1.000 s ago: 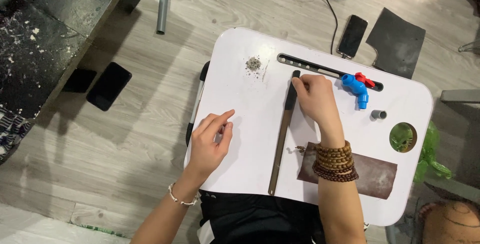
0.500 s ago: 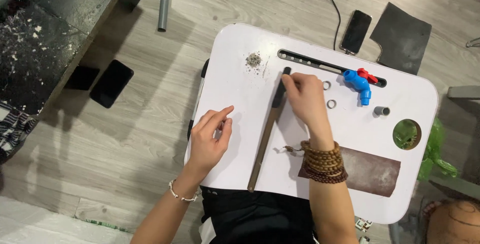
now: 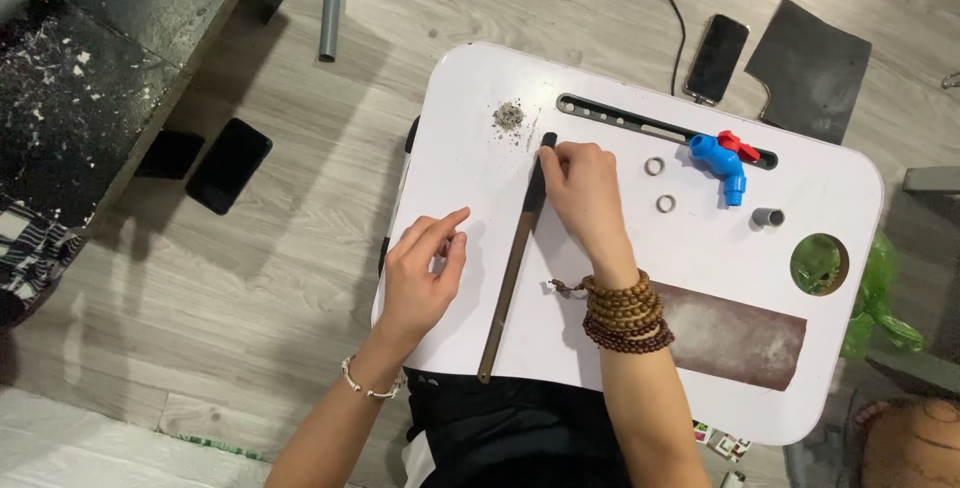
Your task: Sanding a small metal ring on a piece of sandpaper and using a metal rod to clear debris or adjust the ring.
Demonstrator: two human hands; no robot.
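Head view shows the right hand (image 3: 585, 193) pinching the upper end of a long, thin dark metal file (image 3: 515, 263) lying slanted on the white rounded lap table (image 3: 470, 98). Left hand (image 3: 420, 273) rests beside it, fingers loosely curled, holding nothing visible. Two small grey rings (image 3: 655, 166) and a blue plastic tap (image 3: 722, 166) sit nearby.

Both forearms bare, no sleeves. Left hand (image 3: 420, 273): thin silver bracelet (image 3: 368, 385) of small links or beads at the wrist. Right hand (image 3: 587, 193): several loops of brown wooden beads (image 3: 625, 310) stacked round the wrist, short beaded tail hanging off. Dark trousers at the lap.
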